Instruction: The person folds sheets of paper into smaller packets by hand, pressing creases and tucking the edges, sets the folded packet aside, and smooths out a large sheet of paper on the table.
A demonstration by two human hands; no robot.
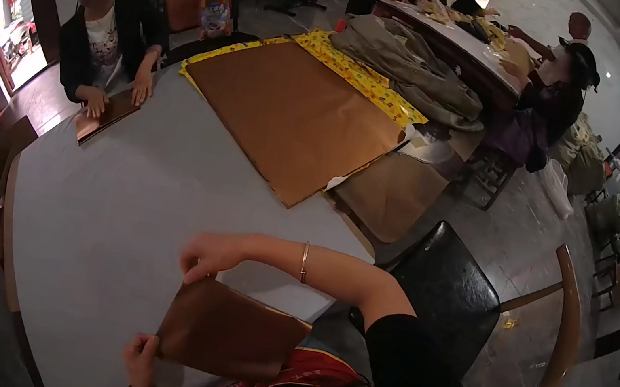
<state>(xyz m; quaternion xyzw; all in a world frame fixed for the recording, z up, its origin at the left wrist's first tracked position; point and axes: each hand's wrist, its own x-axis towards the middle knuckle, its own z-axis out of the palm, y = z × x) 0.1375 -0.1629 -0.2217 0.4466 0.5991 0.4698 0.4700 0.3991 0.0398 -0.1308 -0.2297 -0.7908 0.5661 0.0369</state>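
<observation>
A folded brown paper sheet [233, 332] lies in front of me, over the near edge of the grey-white round table [117, 219]. My right hand [214, 253] pinches its far left corner. At its near left corner my left hand [141, 358] grips the same edge, thumb on top. Farther off on the table rests a stack of large brown paper sheets [299, 110] with yellow printed wrapping [362, 79] under its back edge. Across the table a co-worker [110, 37] presses both hands on a folded brown piece [109, 117].
A black chair with a wooden arm [446, 286] stands right of me. Grey-green cloth [413, 67] is heaped behind the paper stack. Several people sit or stand around a second table [466, 43] at the back. A red bag [214, 5] sits on a chair behind the table.
</observation>
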